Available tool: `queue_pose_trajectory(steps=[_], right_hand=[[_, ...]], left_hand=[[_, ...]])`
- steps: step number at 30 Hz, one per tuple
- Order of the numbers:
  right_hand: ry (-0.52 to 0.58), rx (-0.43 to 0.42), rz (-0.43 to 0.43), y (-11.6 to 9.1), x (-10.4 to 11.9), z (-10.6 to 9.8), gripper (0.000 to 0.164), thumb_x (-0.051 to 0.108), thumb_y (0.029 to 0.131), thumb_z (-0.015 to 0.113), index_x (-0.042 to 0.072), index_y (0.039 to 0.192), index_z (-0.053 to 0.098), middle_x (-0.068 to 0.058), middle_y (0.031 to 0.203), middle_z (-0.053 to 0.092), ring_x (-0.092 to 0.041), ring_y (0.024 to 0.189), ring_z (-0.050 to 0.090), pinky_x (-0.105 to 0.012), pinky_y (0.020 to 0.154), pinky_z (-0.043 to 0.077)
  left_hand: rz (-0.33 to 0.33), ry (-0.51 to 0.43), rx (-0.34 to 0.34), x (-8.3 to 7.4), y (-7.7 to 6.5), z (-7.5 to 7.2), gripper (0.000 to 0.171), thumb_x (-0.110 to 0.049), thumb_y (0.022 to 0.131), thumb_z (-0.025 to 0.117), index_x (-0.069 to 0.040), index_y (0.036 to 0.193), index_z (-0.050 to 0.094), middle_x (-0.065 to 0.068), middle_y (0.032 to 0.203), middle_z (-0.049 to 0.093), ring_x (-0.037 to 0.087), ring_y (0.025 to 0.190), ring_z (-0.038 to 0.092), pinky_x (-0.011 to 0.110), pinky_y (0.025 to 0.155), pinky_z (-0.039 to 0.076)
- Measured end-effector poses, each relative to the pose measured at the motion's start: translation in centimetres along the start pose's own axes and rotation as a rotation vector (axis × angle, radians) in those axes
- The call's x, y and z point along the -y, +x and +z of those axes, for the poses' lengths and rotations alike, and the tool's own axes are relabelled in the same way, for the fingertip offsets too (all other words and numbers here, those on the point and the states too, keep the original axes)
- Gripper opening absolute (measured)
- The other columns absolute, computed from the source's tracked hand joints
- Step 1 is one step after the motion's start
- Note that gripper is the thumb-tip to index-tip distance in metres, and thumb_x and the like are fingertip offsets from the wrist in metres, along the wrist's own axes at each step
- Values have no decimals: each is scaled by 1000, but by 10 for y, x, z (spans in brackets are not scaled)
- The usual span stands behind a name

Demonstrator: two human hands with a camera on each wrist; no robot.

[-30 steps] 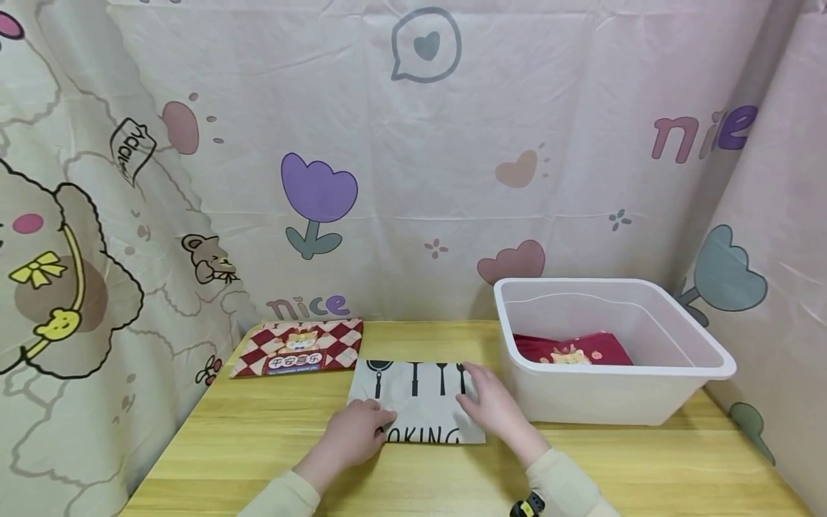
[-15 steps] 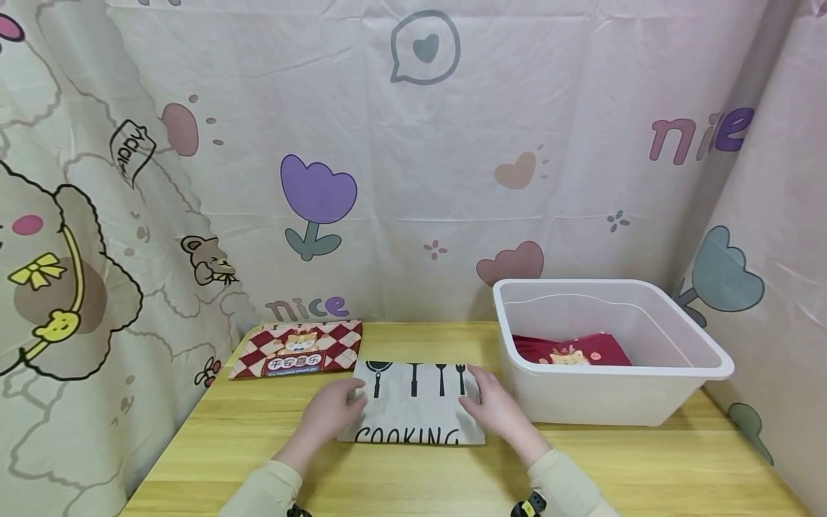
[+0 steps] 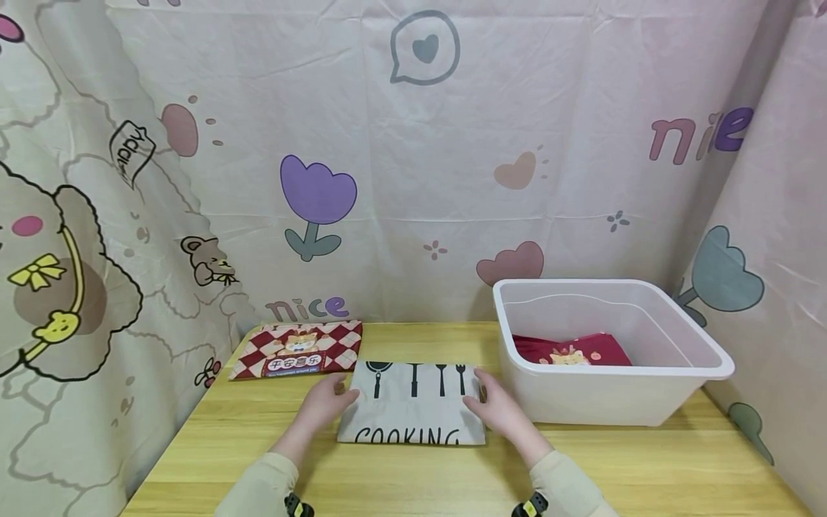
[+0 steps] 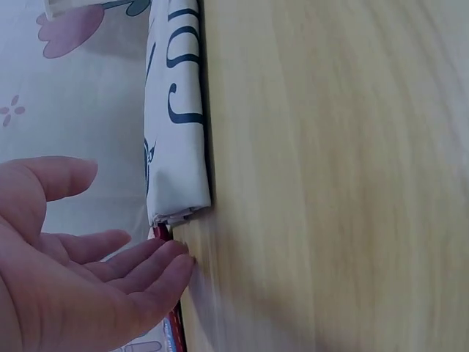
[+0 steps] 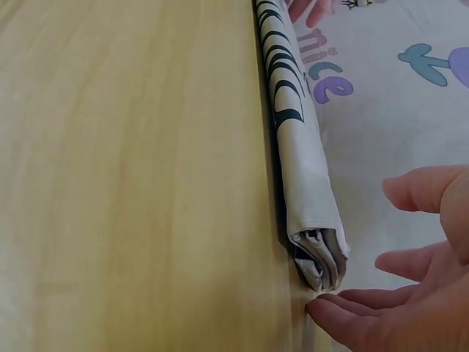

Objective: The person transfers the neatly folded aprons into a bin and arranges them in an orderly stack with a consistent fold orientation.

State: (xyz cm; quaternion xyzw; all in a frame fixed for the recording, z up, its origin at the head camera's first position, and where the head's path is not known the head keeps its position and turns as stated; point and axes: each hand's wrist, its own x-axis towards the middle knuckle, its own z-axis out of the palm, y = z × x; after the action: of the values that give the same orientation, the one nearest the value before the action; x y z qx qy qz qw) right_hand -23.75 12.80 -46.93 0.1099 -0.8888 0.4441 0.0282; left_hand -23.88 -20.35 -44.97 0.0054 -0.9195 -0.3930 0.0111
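Observation:
A folded white cloth (image 3: 410, 406), printed with black kitchen utensils and the word COOKING, lies flat on the wooden table in the head view. My left hand (image 3: 325, 403) is beside its left edge, fingers loosely bent and thumb apart. In the left wrist view, the fingertips of the left hand (image 4: 110, 271) are low by the table, close to the cloth's folded end (image 4: 176, 169). My right hand (image 3: 502, 411) is at the opposite edge. Layered folds of the cloth (image 5: 319, 253) show in the right wrist view, with the right hand's fingertips (image 5: 322, 308) right at them and the thumb raised.
A white plastic tub (image 3: 614, 395) stands on the table (image 3: 413, 481) at the right, holding a dark red folded cloth (image 3: 601, 348). At the back left lies a red-and-cream checked folded cloth (image 3: 300, 352). A printed curtain (image 3: 413, 143) encloses the back and sides.
My left hand has moved left and back, off the cloth's front edge to beside its left edge, uncovering the full word. The right hand has shifted slightly outward. The cloth lies almost unchanged.

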Motion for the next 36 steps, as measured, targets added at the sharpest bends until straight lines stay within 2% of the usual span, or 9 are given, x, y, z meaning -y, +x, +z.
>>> queue_pose_trajectory(steps=[6,10,17,23,29,32,36], right_hand=[[19,-2,29,-2,0,0,65,16,90,70,-14,140,41,-36,136,48,-50,125,48,-57,105,39],[30,-9,44,-3,3,-1,63,16,91,69,-16,138,42,-37,134,49,-49,124,49,-56,105,39],[32,-13,75,-2,3,1,61,15,92,67,-17,138,42,-38,132,49,-50,124,49,-57,104,39],[24,-21,84,0,3,3,62,17,92,68,-17,137,43,-37,133,49,-50,124,48,-57,104,39],[59,-26,94,-1,2,3,62,16,91,68,-17,137,42,-38,132,49,-50,124,48,-57,104,39],[88,-27,101,-1,1,3,61,14,91,68,-17,137,42,-38,132,49,-50,122,50,-57,103,41],[138,-24,118,-1,1,3,62,11,90,67,-18,137,40,-39,129,50,-49,118,52,-56,100,44]], left_hand=[[-92,-124,31,-3,1,0,57,-20,95,64,15,136,45,34,124,56,44,110,58,53,92,50],[-122,-207,37,-5,2,1,54,-16,95,63,16,135,45,34,122,57,40,104,61,48,85,54],[-226,-355,62,-5,6,2,54,-14,97,60,14,139,41,36,133,47,44,118,53,48,89,54],[-290,-426,70,-4,11,3,53,-16,99,58,11,141,39,34,137,45,44,121,51,50,90,53],[-363,-600,80,1,15,2,55,-13,99,57,10,144,35,29,130,53,31,105,59,37,76,55],[-378,-618,86,2,15,2,55,-10,98,57,11,144,35,26,125,56,24,94,60,32,71,53],[-364,-576,109,3,15,3,54,-3,94,59,11,143,40,24,120,62,21,85,62,32,67,55]])
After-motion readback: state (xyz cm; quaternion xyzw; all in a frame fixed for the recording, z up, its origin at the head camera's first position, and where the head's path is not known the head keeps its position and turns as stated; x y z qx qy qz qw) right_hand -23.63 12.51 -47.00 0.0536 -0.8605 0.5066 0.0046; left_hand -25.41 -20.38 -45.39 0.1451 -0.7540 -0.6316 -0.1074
